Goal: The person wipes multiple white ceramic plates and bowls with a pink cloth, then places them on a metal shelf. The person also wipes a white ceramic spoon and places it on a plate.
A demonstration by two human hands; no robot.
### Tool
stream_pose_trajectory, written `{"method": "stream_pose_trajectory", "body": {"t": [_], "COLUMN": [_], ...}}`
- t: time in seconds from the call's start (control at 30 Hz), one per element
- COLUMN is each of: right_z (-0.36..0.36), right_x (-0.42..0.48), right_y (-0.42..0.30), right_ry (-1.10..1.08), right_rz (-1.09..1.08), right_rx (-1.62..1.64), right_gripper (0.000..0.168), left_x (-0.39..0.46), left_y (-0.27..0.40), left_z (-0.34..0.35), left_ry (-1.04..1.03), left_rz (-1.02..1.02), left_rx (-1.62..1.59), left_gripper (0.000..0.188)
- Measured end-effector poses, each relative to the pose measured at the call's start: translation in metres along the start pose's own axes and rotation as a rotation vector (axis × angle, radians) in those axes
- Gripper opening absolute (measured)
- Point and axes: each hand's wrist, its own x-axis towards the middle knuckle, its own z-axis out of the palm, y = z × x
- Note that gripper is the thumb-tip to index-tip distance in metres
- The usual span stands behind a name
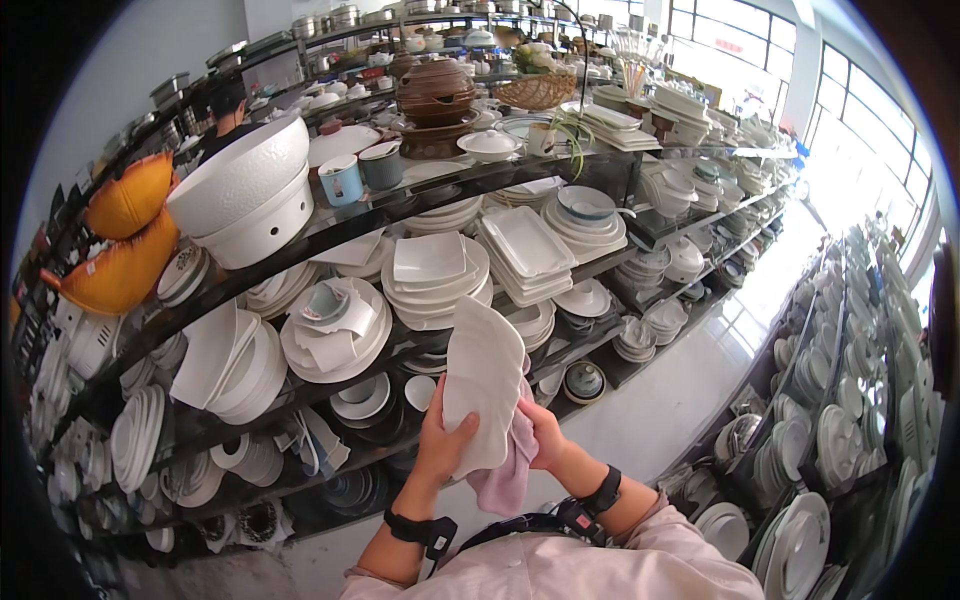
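A long white ceramic plate (484, 382) with a wavy edge is held up in front of me, tilted nearly upright. My left hand (444, 444) grips its lower left side, the thumb across its face. At its right edge, my right hand (541, 435) holds a pink cloth (504, 480), which hangs behind and below the plate. The fingers of my right hand are partly hidden by cloth and plate. Black straps with small devices are on both wrists. Just beyond the plate, stacked white plates (436, 289) and rectangular white dishes (529, 241) stand on a shelf.
Dark shelves (375, 217) full of crockery run across the view. A large white ceramic pot (244, 187) and orange dishes (124, 262) stand at the left. Another rack of plates (795, 540) is at the right, beyond the floor aisle (645, 420). A person (225, 120) is behind the shelves.
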Motion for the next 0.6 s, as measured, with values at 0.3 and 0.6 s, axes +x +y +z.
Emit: {"method": "stream_pose_trajectory", "body": {"t": [0.3,0.6], "right_z": [0.018,0.012], "right_x": [-0.004,-0.020], "right_y": [-0.016,-0.034], "right_ry": [0.163,0.143], "right_rz": [0.139,0.126], "right_rx": [-0.274,-0.179], "right_gripper": [0.053,0.053], "left_x": [-0.003,0.013], "left_y": [-0.014,-0.020], "left_z": [-0.001,0.021], "left_ry": [-0.012,-0.008], "left_rz": [0.124,0.069], "left_rx": [-0.066,-0.082], "left_gripper": [0.071,0.058]}}
